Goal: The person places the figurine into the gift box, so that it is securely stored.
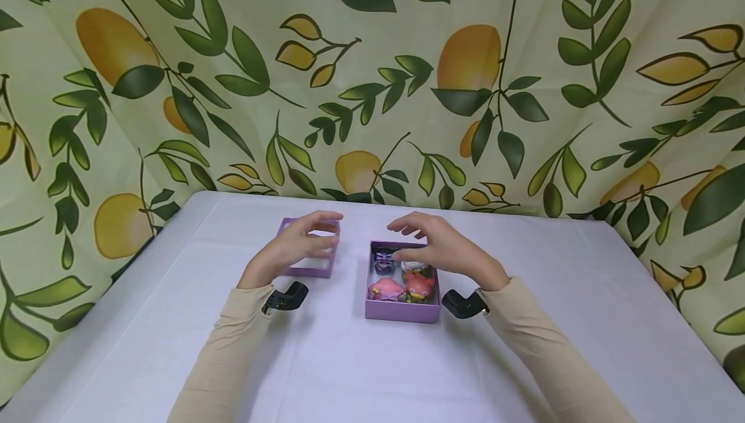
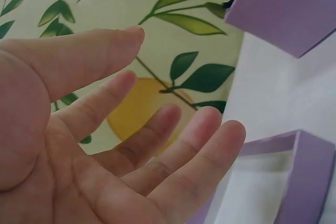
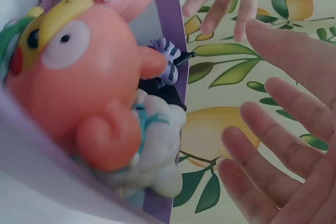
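A purple box (image 1: 403, 312) on the table holds several small figures. Among them are a coral-red figure (image 1: 419, 287) with white eyes and a yellow beak, a pink figure (image 1: 386, 290), a black-and-purple figure (image 1: 384, 262) and a white figure (image 3: 160, 150), partly hidden by the right hand in the head view. My right hand (image 1: 448, 249) hovers over the back right of the box, fingers loosely bent and holding nothing. To the left lies a shallow purple lid (image 1: 305, 273) with a white inside. My left hand (image 1: 288, 247) is above it, fingers spread, with nothing in them.
A white cloth (image 1: 343, 371) covers the table. Behind it hangs a curtain (image 1: 384, 41) printed with leaves and orange fruit. A black wrist camera (image 1: 285, 297) is strapped to the left wrist and another black camera (image 1: 464, 304) to the right.
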Demonstrator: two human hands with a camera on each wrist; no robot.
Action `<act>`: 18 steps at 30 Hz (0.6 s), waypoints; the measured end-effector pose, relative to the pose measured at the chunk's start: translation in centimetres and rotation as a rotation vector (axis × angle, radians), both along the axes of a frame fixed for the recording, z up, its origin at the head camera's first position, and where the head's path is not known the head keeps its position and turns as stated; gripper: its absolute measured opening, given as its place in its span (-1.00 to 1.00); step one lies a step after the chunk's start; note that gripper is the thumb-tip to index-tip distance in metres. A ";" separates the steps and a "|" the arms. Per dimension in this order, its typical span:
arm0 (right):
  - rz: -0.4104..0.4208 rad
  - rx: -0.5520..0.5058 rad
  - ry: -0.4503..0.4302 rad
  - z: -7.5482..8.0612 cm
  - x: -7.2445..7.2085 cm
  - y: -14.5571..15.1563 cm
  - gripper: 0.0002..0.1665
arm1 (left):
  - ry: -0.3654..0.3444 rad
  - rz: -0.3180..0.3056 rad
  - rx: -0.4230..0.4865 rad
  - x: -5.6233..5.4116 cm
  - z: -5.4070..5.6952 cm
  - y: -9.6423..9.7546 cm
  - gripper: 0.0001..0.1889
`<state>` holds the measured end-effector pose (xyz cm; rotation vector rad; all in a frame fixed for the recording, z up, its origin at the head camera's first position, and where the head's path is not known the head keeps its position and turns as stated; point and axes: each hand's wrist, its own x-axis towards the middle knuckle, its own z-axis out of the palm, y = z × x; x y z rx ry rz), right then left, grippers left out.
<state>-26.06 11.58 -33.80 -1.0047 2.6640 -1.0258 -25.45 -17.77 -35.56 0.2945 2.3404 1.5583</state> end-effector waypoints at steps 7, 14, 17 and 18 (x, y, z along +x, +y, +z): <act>0.002 -0.026 -0.010 -0.2 -0.6 -0.8 -0.39 | 0.042 -0.004 0.009 0.0 0.4 -1.2 -0.45; 0.013 -0.042 -0.070 0.1 -1.0 -2.0 -0.40 | 0.050 0.017 0.015 0.0 0.7 -2.2 -0.44; 0.009 -0.044 -0.109 0.2 -1.1 -2.5 -0.41 | 0.051 0.018 0.012 0.0 0.6 -2.6 -0.43; 0.012 -0.045 -0.115 0.2 -1.2 -2.7 -0.41 | 0.051 0.019 0.006 0.1 0.6 -2.7 -0.43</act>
